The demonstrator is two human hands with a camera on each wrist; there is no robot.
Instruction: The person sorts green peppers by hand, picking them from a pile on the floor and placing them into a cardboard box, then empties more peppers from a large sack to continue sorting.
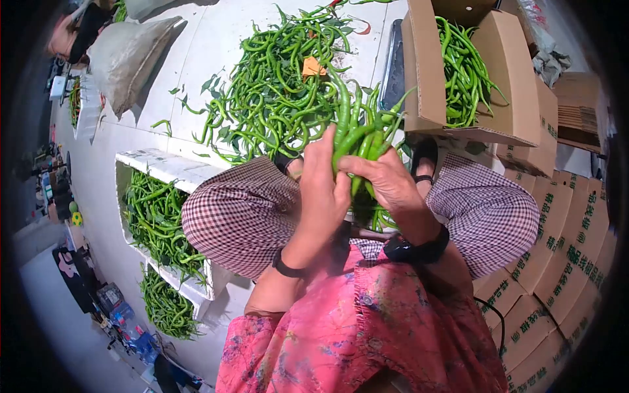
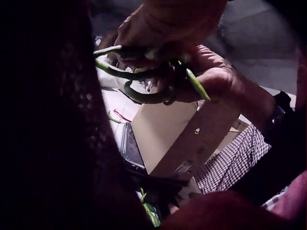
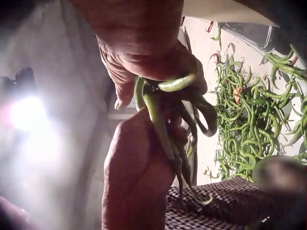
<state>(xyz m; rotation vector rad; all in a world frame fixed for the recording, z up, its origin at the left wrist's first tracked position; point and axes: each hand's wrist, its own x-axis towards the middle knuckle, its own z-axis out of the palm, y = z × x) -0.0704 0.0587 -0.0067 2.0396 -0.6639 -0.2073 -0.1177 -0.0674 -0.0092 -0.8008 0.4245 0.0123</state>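
Long green chili peppers (image 1: 357, 134) are bunched between my two hands, above the lap. My left hand (image 1: 322, 183) grips the bunch from the left, thumb up along it. From the right, my right hand (image 1: 388, 180) holds the same bunch, its thumb lying across the peppers. In the right wrist view, the curved peppers (image 3: 156, 112) stick out between the right hand (image 3: 144, 43) above and the left hand (image 3: 136, 167) below. The left wrist view is dark, with several pepper ends (image 2: 144, 96) poking out below the hands.
A large pile of green peppers (image 1: 275, 92) with an orange scrap (image 1: 313, 67) covers the floor ahead. An open cardboard box (image 1: 517, 72) of peppers stands at right, beside a dark tray (image 1: 394, 72). White foam boxes (image 1: 164, 160) of peppers sit at left; flat printed cartons (image 1: 557, 262) lie at right.
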